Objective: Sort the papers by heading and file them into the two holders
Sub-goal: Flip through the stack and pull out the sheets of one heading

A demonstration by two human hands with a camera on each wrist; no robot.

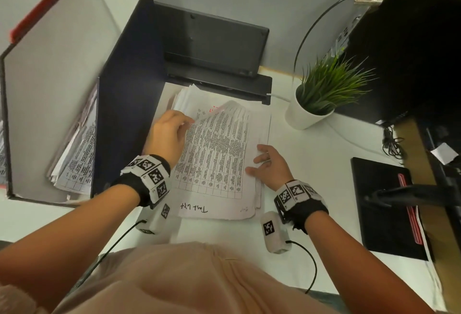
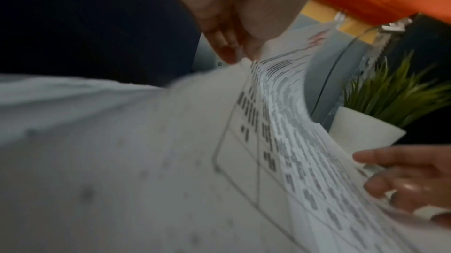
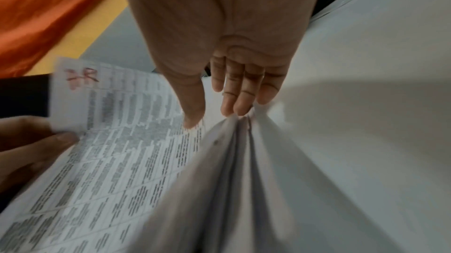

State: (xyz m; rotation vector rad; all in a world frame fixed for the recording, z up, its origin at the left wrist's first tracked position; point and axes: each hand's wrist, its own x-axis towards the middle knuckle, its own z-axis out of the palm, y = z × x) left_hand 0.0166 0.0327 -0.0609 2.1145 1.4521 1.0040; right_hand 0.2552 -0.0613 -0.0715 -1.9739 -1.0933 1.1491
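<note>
Left hand (image 1: 167,136) pinches the top sheet (image 1: 219,136) by its far corner, peeling it up to show the red heading, while the right hand (image 1: 268,166), fingers straight, steadies the stack (image 1: 259,189) beside the holder (image 1: 124,89).

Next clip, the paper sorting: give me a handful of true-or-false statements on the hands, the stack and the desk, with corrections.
1. The left hand pinches the lifted far corner of the top sheet. True.
2. The right hand lifts a sheet clear of the stack. False: its straight fingers rest on the paper stack's right edge.
3. The dark file holder at left already contains papers. True.
4. The potted plant stands left of the stack. False: it stands to the right.
</note>
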